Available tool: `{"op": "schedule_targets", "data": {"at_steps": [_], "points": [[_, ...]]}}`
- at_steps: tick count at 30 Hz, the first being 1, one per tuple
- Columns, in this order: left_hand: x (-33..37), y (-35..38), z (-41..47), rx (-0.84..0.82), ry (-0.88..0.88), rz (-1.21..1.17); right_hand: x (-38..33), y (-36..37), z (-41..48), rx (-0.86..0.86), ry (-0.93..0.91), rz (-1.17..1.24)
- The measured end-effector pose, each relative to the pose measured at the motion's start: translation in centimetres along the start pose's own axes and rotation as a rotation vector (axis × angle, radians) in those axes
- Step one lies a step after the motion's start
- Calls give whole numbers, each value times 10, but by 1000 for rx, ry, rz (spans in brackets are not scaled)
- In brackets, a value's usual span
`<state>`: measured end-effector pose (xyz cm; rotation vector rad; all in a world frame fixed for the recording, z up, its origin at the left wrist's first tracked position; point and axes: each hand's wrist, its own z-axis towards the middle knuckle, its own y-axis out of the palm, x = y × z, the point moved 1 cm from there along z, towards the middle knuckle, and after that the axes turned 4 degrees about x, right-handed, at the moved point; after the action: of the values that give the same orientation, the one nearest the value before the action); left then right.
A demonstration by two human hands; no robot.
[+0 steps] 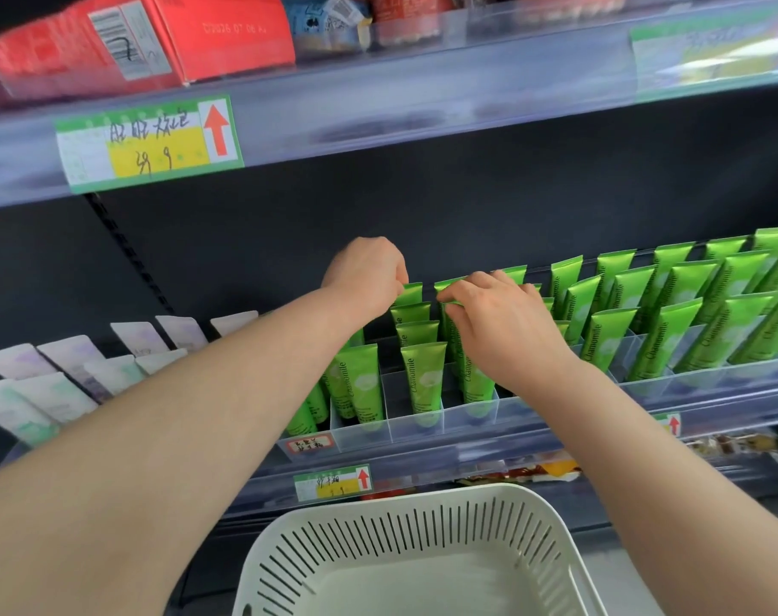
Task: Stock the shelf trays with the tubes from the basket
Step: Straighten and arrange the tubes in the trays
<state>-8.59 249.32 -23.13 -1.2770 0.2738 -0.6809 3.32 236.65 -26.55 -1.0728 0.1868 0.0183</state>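
Observation:
Green "Chamomile" tubes [425, 380] stand upright in rows inside clear divided shelf trays [365, 426] on the middle shelf. My left hand [365, 273] reaches to the back of a row and pinches the top of a rear green tube [410, 293]. My right hand [498, 322] reaches into the adjacent row, its fingers pinching the crimped top of another green tube [450, 284]. A white slotted basket [413, 553] sits below in front of me; no tubes are visible inside it.
More green tubes [698, 313] fill trays to the right. Pale white and lilac tubes [67, 375] lean in rows at the left. A red box [156, 33] sits on the upper shelf above a price label [149, 142]. Snack packets [533, 471] lie on the lower shelf.

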Motion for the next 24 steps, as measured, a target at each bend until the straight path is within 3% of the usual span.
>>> {"op": "schedule_targets", "data": {"at_steps": [6,10,18,24], "points": [[-19,-23,-11,24,-16,-102,-13,-2,3,37,-31,24],[-38,-39,-29,-49,-4,-111,-41,-3,2,96,-112,105],[-59,-59,-60,-145,40,-68,-76,9,1,-67,-214,31],[-57,-58,-65,-187,63,-24,-81,16,2,-49,-220,-68]]}}
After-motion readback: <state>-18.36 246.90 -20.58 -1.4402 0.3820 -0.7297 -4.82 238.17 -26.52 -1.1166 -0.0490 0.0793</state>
